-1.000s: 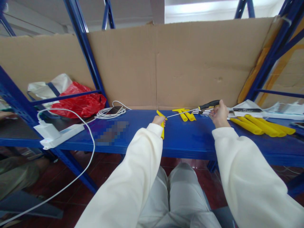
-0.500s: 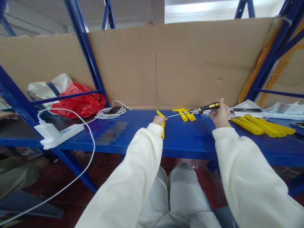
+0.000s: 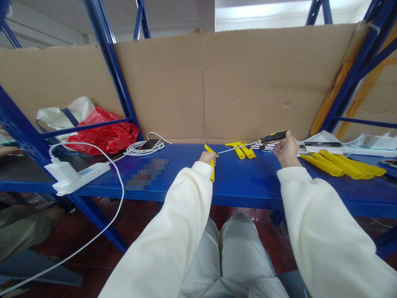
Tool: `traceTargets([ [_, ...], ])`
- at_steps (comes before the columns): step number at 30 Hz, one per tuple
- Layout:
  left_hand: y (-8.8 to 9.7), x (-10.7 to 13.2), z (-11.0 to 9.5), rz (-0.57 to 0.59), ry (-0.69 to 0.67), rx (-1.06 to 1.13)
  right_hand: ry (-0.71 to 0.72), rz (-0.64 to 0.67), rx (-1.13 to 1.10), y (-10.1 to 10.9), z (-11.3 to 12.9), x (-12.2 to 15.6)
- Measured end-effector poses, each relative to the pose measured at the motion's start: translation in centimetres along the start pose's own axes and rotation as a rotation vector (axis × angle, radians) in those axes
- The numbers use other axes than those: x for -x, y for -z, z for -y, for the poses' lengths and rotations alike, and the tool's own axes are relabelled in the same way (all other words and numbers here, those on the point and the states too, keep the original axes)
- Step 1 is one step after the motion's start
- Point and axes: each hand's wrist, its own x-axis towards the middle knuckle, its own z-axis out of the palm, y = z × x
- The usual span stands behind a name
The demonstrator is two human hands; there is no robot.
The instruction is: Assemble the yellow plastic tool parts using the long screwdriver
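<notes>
My left hand (image 3: 207, 157) is closed around a yellow T-shaped plastic piece (image 3: 212, 174), whose flat head and lower tube stick out past the fingers. From the right, a screwdriver (image 3: 273, 136) with a black and yellow handle lies in the closed fingers of my right hand (image 3: 288, 150), gripped near the handle's end. Its long thin shaft runs leftward to the yellow piece at my left fingers; the tip and whatever it touches are too small to make out. Behind the shaft lie a few more yellow T-shaped pieces (image 3: 240, 152) and some thin white and black sticks (image 3: 260, 146).
Several yellow tubes (image 3: 341, 164) lie at the right of the blue bench (image 3: 182, 192). A white power strip (image 3: 83, 176), a coiled white cable (image 3: 145, 146) and a red plastic bag (image 3: 107, 131) are on the left. Cardboard (image 3: 248, 82) closes off the back.
The screwdriver has turned about its long axis, so less yellow shows on the handle. Its handle end and my right fingers shifted slightly. My left hand stays in place.
</notes>
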Motion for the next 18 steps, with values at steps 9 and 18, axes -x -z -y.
traceTargets([
  [9, 0.1, 0.1, -0.1, -0.001, -0.003, -0.025, 0.061, -0.003, 0.048, 0.5, -0.7, -1.3],
  [18, 0.0, 0.4, -0.1, -0.007, -0.017, -0.024, 0.061, 0.098, 0.019, 0.4, -0.1, -0.4],
])
